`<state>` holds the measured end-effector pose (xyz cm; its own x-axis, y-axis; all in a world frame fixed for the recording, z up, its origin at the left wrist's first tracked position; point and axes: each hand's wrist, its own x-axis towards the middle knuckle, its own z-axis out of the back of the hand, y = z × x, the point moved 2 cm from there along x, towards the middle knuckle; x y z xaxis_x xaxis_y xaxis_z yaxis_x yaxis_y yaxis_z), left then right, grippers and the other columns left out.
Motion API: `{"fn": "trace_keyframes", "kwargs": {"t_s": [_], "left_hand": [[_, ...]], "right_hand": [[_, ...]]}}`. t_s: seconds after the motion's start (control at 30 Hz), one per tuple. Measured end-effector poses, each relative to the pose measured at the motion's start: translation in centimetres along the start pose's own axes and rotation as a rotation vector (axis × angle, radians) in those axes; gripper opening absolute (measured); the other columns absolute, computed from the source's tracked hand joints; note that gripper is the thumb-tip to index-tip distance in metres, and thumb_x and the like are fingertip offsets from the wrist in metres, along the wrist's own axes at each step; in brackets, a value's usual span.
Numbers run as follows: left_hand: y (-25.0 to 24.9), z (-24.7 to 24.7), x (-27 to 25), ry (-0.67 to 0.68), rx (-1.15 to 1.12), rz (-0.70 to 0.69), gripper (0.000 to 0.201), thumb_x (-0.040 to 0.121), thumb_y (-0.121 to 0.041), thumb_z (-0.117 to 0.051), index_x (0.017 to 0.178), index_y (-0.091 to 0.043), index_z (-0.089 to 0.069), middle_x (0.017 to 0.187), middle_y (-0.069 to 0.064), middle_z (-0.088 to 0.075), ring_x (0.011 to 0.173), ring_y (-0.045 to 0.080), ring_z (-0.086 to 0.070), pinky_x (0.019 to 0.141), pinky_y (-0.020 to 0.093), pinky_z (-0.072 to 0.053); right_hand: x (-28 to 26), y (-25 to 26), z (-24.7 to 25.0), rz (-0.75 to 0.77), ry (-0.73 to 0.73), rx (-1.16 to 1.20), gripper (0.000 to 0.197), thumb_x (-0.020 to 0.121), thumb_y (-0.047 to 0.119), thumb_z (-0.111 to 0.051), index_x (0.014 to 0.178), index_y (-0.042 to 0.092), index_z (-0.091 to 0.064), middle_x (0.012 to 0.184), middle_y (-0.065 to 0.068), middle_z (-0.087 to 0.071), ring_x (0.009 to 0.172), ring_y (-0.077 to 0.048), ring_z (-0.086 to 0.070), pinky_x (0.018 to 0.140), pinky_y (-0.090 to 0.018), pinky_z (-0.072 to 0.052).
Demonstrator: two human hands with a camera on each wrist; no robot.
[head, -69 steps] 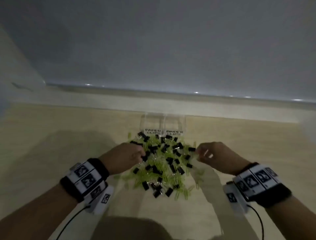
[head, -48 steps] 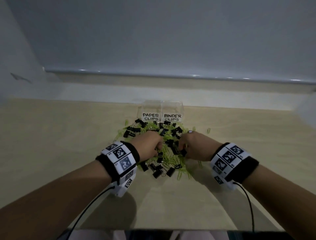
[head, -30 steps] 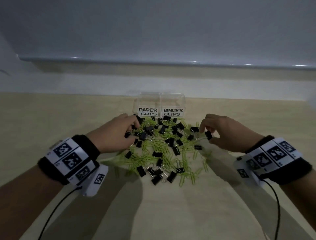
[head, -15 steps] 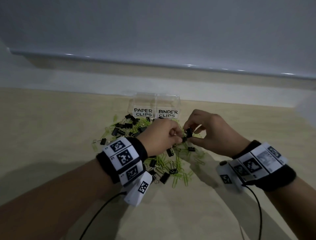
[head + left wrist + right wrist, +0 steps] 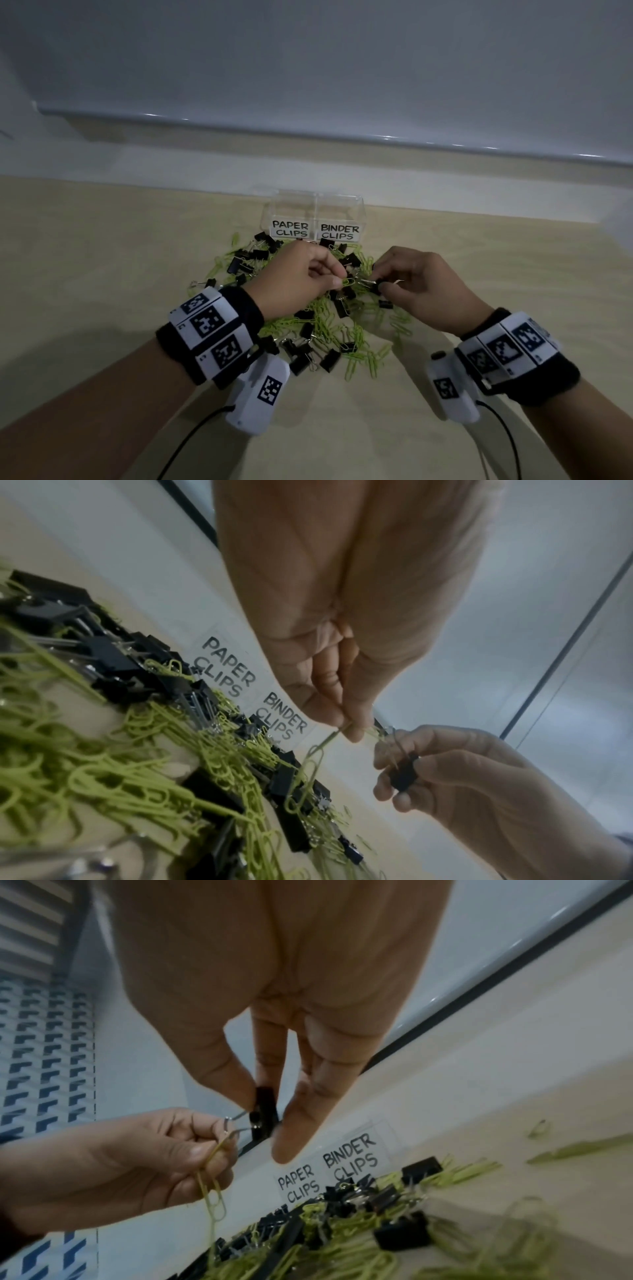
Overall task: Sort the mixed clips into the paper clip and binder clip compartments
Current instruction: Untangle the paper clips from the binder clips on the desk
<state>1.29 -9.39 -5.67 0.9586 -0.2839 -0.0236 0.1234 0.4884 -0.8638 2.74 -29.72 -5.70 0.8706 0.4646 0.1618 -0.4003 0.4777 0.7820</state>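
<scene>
Pale wood table [image 5: 102,257], grey wall behind, bare wood on both sides and in front of pile. Pile [image 5: 318,329] of green paper clips and black binder clips mid-table, touching clear two-compartment box [image 5: 313,209] labelled PAPER CLIPS, BINDER CLIPS. Left hand [image 5: 294,277] pinches green paper clip [image 5: 310,761] above pile. Right hand [image 5: 421,287] pinches black binder clip [image 5: 262,1112]; its wire handles meet paper clip.
</scene>
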Motion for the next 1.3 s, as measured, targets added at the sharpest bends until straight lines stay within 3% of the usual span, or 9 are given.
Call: {"fn": "trace_keyframes", "kwargs": {"t_s": [0.13,0.3,0.57,0.73,0.77,0.87,0.93,1.07,1.3], "left_hand": [[0.3,0.3,0.4,0.016,-0.108,0.034,0.013,0.087,-0.008,-0.065,0.095,-0.018,-0.068,0.084,0.002,-0.072,0.066,0.003,-0.065,0.069,0.016,-0.056],[0.4,0.7,1.3,-0.015,-0.128,0.024,0.015,0.088,-0.007,-0.064,0.102,-0.012,-0.068,0.086,0.005,-0.071,0.07,0.009,-0.066,0.071,0.018,-0.057],[0.4,0.4,1.5,-0.032,-0.144,0.014,0.018,0.087,-0.008,-0.065,0.104,-0.013,-0.069,0.084,-0.002,-0.07,0.069,0.007,-0.067,0.07,0.018,-0.056],[0.0,0.2,1.3,-0.037,-0.021,-0.023,0.014,0.091,-0.013,-0.061,0.1,-0.019,-0.069,0.09,-0.002,-0.067,0.084,0.016,-0.066,0.073,0.016,-0.054],[-0.1,0.1,1.2,-0.028,-0.007,-0.039,0.015,0.092,-0.013,-0.058,0.1,-0.02,-0.068,0.09,0.0,-0.067,0.083,0.019,-0.065,0.072,0.019,-0.054],[-0.5,-0.1,0.9,-0.003,-0.002,-0.07,0.021,0.096,-0.013,-0.051,0.098,-0.027,-0.066,0.092,0.016,-0.068,0.083,0.036,-0.063,0.076,0.046,-0.055],[-0.7,0.0,0.8,-0.019,0.004,-0.087,0.025,0.098,-0.013,-0.048,0.097,-0.031,-0.065,0.093,0.009,-0.068,0.088,0.033,-0.064,0.07,0.041,-0.056],[-1.0,0.0,0.7,-0.058,0.016,-0.146,0.025,0.096,-0.007,-0.048,0.107,-0.022,-0.064,0.089,0.0,-0.064,0.08,0.005,-0.063,0.074,0.017,-0.052],[-0.9,-0.7,0.6,-0.024,-0.027,-0.132,0.034,0.093,-0.01,-0.056,0.123,-0.021,-0.043,0.086,0.001,-0.066,0.081,0.013,-0.067,0.081,0.034,-0.057]], "right_hand": [[0.9,0.0,-0.5,-0.062,0.03,0.026,0.02,0.082,-0.006,-0.062,0.09,0.009,-0.073,0.089,-0.001,-0.07,0.079,-0.025,-0.066,0.069,-0.045,-0.057],[1.2,0.7,-0.5,-0.026,0.043,-0.094,0.025,0.083,-0.003,-0.062,0.096,0.014,-0.074,0.087,0.008,-0.071,0.079,-0.011,-0.066,0.067,-0.027,-0.056],[1.8,1.0,-0.4,0.048,0.037,-0.148,0.017,0.08,0.005,-0.072,0.094,0.013,-0.075,0.083,0.005,-0.07,0.075,-0.011,-0.066,0.068,-0.03,-0.056],[2.2,1.3,0.6,0.06,-0.087,-0.142,0.009,0.081,0.01,-0.072,0.084,0.018,-0.074,0.079,0.004,-0.07,0.072,-0.011,-0.066,0.063,-0.022,-0.053],[2.2,1.4,0.8,0.051,-0.113,-0.134,0.009,0.081,0.009,-0.071,0.082,0.018,-0.073,0.079,0.005,-0.07,0.072,-0.011,-0.065,0.063,-0.02,-0.051],[2.1,1.6,0.7,0.027,-0.111,-0.128,0.01,0.082,0.008,-0.07,0.079,0.017,-0.071,0.077,0.006,-0.068,0.071,-0.01,-0.063,0.062,-0.018,-0.05],[1.9,1.7,0.4,-0.018,-0.103,-0.084,0.011,0.082,0.007,-0.07,0.077,0.017,-0.071,0.074,0.005,-0.068,0.067,-0.01,-0.062,0.06,-0.022,-0.052],[1.9,2.0,0.1,-0.103,-0.142,0.033,0.011,0.081,0.006,-0.071,0.075,0.016,-0.07,0.07,-0.002,-0.068,0.057,-0.011,-0.058,0.059,-0.031,-0.052],[2.7,2.5,-0.5,-0.024,-0.181,-0.086,0.005,0.079,0.01,-0.074,0.079,0.013,-0.07,0.065,0.003,-0.064,0.057,-0.008,-0.058,0.057,-0.018,-0.049]]}}
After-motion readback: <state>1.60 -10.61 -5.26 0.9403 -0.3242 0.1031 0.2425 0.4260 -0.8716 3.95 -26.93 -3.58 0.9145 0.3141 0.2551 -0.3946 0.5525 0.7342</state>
